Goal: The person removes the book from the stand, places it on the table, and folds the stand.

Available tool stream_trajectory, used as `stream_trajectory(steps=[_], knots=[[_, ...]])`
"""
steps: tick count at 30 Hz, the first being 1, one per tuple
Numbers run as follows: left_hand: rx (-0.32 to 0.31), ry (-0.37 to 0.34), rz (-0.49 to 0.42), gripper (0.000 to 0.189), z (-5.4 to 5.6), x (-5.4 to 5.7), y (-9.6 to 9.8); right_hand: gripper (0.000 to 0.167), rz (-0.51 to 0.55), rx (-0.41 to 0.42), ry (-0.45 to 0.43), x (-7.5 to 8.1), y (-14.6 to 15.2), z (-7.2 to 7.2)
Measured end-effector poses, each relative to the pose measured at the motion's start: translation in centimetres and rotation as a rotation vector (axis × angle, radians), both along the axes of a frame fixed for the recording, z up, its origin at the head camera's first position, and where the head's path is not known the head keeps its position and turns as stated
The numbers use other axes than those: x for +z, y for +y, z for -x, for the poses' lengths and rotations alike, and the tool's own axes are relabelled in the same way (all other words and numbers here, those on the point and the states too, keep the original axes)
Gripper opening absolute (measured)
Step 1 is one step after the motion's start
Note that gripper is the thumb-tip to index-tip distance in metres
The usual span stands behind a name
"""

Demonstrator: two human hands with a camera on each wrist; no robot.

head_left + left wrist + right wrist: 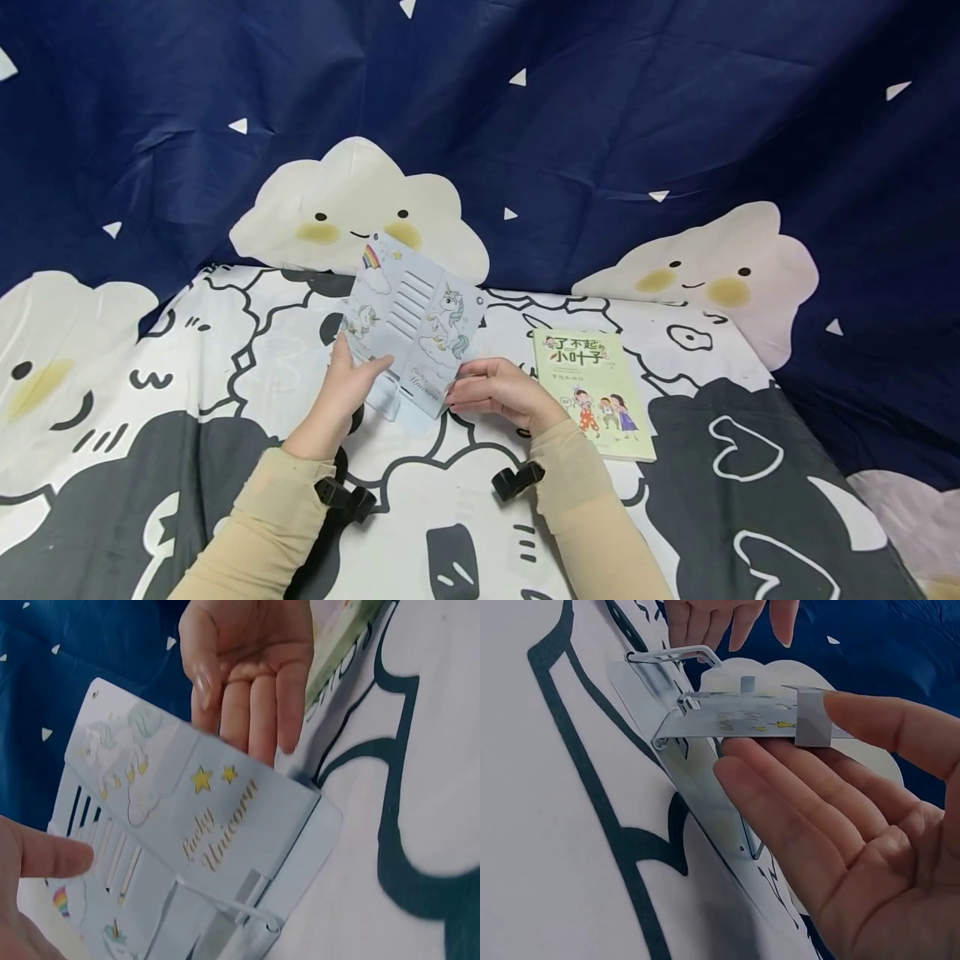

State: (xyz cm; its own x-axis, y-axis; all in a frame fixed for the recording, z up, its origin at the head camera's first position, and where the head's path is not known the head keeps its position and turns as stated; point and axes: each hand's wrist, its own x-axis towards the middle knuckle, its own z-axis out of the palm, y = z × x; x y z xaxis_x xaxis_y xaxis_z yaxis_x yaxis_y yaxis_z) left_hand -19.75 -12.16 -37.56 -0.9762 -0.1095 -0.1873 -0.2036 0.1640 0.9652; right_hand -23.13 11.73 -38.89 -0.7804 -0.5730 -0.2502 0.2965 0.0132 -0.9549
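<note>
A pale metal book stand (420, 354) printed with unicorns, a rainbow and "Lucky Unicorn" is held tilted above the patterned cloth. My left hand (341, 387) grips its left side, the thumb lying across the slotted front; in the head view the other fingers are mostly hidden behind it. At the lower right edge is my right hand (506, 396), its fingers nearly straight. In the left wrist view those fingertips go behind the panel, while the thumb (202, 686) stays off its front. A wire support (671, 654) and a hinged base plate (712, 817) show in the right wrist view.
A light green book (592, 392) with cartoon children on its cover lies to the right, close to my right wrist. The black-and-white cloth (420, 508) spreads beneath. Behind it hangs a dark blue curtain (570, 125) with clouds and triangles.
</note>
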Motion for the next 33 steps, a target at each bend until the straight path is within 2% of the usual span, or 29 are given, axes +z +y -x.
stream_trajectory(steps=[6,11,15,19,24,27,33], knots=[[-0.024,-0.041,0.016,0.093,0.3,-0.3,-0.6,0.019,0.000,0.087,0.027,0.1,0.2,-0.1],[-0.043,-0.016,0.002,0.089,0.7,-1.2,-1.1,0.024,0.013,0.130,0.012,0.1,0.1,-0.2],[-0.049,-0.001,-0.008,0.086,1.0,-1.7,-1.4,0.018,0.036,0.149,0.014,0.1,0.1,-0.3],[-0.004,0.004,-0.033,0.083,0.9,-1.7,-1.1,0.017,0.044,0.156,0.029,0.0,0.0,-0.3],[0.069,0.029,-0.049,0.082,0.7,-1.7,-0.1,0.037,0.029,0.149,0.047,0.1,-0.1,-0.3],[0.085,0.030,-0.035,0.082,0.3,-1.8,0.7,0.048,0.024,0.145,0.051,0.2,-0.1,-0.3],[0.090,0.051,0.034,0.083,-0.1,-2.3,2.3,0.059,-0.001,0.171,0.059,0.2,0.0,-0.4]])
